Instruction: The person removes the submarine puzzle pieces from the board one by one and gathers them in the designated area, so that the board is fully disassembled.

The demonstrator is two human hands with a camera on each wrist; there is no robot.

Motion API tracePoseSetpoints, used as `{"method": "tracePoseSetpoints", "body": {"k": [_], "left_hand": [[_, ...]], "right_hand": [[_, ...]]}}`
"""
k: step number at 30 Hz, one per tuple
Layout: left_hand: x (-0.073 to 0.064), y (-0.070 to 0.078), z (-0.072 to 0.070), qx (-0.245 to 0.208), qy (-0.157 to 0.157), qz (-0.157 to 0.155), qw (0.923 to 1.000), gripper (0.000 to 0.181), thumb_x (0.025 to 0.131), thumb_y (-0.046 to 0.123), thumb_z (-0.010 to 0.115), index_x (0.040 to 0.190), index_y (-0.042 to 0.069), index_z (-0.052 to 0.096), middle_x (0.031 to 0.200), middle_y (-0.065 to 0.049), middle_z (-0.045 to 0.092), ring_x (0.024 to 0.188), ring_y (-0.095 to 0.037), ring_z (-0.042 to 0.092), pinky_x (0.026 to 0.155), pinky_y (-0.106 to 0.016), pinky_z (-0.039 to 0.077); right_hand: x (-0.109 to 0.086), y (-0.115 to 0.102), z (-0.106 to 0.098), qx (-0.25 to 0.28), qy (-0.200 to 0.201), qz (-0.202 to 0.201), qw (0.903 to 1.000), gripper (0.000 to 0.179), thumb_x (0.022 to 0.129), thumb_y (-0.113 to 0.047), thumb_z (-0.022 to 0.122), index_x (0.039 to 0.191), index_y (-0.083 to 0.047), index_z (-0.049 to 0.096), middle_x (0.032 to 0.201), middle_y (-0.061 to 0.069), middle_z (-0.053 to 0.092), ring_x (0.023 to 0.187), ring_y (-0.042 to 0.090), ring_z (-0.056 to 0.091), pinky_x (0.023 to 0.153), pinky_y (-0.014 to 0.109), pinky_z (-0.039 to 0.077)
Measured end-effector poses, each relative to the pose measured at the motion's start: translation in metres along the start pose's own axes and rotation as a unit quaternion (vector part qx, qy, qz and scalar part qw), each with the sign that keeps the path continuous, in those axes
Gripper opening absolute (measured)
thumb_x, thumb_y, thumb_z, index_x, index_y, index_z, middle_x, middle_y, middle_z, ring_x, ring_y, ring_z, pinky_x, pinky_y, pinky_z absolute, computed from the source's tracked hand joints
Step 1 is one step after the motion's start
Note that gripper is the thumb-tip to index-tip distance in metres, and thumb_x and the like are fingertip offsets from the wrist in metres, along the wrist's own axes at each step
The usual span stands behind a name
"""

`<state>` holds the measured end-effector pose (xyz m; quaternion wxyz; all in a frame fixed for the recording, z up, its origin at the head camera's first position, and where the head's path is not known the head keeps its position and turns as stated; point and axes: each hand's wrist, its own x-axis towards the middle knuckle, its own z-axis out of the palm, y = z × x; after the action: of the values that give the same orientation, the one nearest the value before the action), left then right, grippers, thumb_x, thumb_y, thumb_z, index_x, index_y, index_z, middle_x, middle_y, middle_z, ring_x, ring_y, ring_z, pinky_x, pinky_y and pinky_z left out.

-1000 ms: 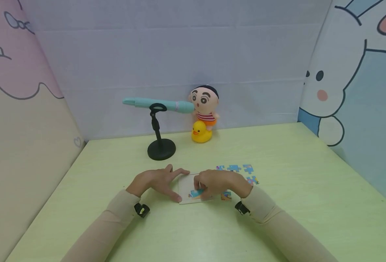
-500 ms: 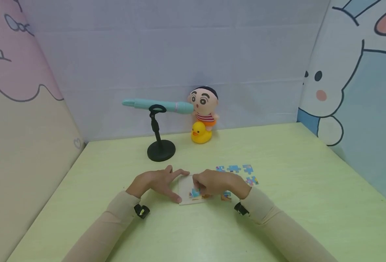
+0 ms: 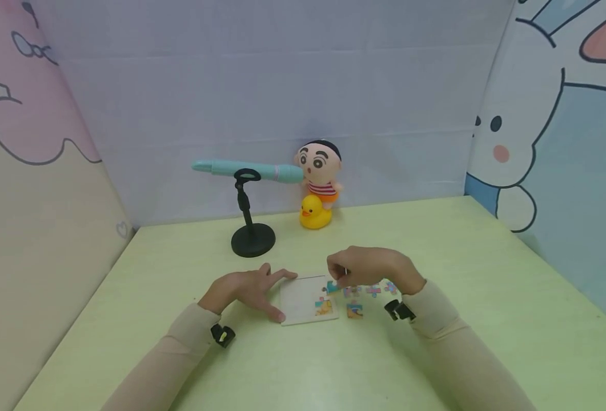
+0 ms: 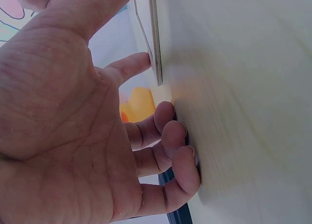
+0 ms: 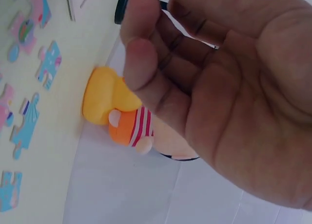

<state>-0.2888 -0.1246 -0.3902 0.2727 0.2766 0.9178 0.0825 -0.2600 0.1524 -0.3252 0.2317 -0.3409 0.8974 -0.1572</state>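
Observation:
My left hand (image 3: 253,291) spans the left side of a white puzzle tray (image 3: 297,305), its forefinger at the far edge and its thumb at the near left corner. In the left wrist view the forefinger (image 4: 131,65) touches the tray's edge, and the other fingertips curl down to the table. One puzzle piece (image 3: 324,308) lies in the tray's near right corner. My right hand (image 3: 372,267), fingers bent, pinches a teal puzzle piece (image 3: 332,287) over the tray's right edge. In the right wrist view its fingertips hide what they hold.
Several loose puzzle pieces (image 3: 373,290) lie right of the tray, some hidden under the right hand. Behind stand a yellow duck (image 3: 314,212), a doll (image 3: 320,165) and a black stand (image 3: 253,240) bearing a long teal wand-shaped object (image 3: 225,167).
The right hand has left the tray's middle and moved right and away, near the loose pieces. A puzzle piece now shows in the near right corner. The left hand has stayed.

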Motion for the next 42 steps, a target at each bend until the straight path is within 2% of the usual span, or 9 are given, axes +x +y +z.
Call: {"method": "tracePoseSetpoints", "body": {"k": [7, 11, 16, 24, 34, 42], "left_hand": [[0.001, 0.000, 0.001, 0.001, -0.003, -0.002, 1.0000, 0.093, 0.077, 0.059, 0.080, 0.153, 0.039, 0.029, 0.115, -0.008, 0.041, 0.097, -0.027, 0.051, 0.081, -0.041, 0.045], [0.002, 0.000, 0.001, 0.003, -0.005, -0.002, 1.0000, 0.094, 0.077, 0.059, 0.079, 0.153, 0.039, 0.028, 0.115, -0.009, 0.041, 0.098, -0.028, 0.051, 0.082, -0.042, 0.045], [0.001, 0.000, 0.000, 0.002, -0.006, 0.000, 1.0000, 0.094, 0.077, 0.058, 0.080, 0.153, 0.038, 0.028, 0.115, -0.008, 0.041, 0.098, -0.027, 0.051, 0.082, -0.041, 0.045], [0.002, -0.001, 0.000, 0.000, -0.005, 0.002, 1.0000, 0.094, 0.077, 0.058, 0.080, 0.153, 0.038, 0.028, 0.116, -0.009, 0.042, 0.100, -0.028, 0.051, 0.084, -0.042, 0.045], [0.001, 0.001, -0.002, -0.002, -0.007, -0.005, 1.0000, 0.094, 0.076, 0.059, 0.080, 0.153, 0.039, 0.029, 0.117, -0.009, 0.041, 0.101, -0.028, 0.051, 0.085, -0.044, 0.046], [0.001, 0.001, -0.001, -0.007, -0.009, -0.010, 0.9999, 0.094, 0.076, 0.059, 0.080, 0.153, 0.039, 0.030, 0.117, -0.008, 0.041, 0.103, -0.028, 0.050, 0.086, -0.044, 0.046]], "right_hand": [[-0.017, 0.020, -0.010, 0.037, -0.056, 0.052, 0.9964, 0.018, 0.094, -0.003, 0.067, 0.083, -0.011, 0.055, 0.074, 0.001, 0.056, 0.060, 0.016, 0.053, 0.064, 0.026, 0.042], [-0.022, 0.030, -0.011, 0.071, -0.085, 0.084, 0.9904, 0.018, 0.092, 0.000, 0.067, 0.081, -0.009, 0.056, 0.071, 0.005, 0.060, 0.056, 0.016, 0.052, 0.057, 0.024, 0.038], [-0.024, 0.036, -0.011, 0.095, -0.101, 0.129, 0.9819, 0.015, 0.091, -0.001, 0.069, 0.083, -0.008, 0.059, 0.073, 0.002, 0.057, 0.054, 0.015, 0.054, 0.055, 0.025, 0.043], [-0.021, 0.043, -0.003, 0.114, -0.108, 0.193, 0.9686, 0.014, 0.086, 0.003, 0.072, 0.080, -0.008, 0.066, 0.071, 0.002, 0.060, 0.057, 0.014, 0.053, 0.052, 0.025, 0.047], [-0.016, 0.045, 0.005, 0.120, -0.123, 0.216, 0.9612, 0.016, 0.078, 0.009, 0.074, 0.077, -0.007, 0.071, 0.069, 0.001, 0.061, 0.054, 0.012, 0.048, 0.051, 0.024, 0.044], [-0.018, 0.042, 0.006, 0.100, -0.099, 0.242, 0.9600, 0.019, 0.076, 0.010, 0.070, 0.077, -0.009, 0.071, 0.069, 0.000, 0.056, 0.055, 0.012, 0.043, 0.050, 0.024, 0.036]]}}
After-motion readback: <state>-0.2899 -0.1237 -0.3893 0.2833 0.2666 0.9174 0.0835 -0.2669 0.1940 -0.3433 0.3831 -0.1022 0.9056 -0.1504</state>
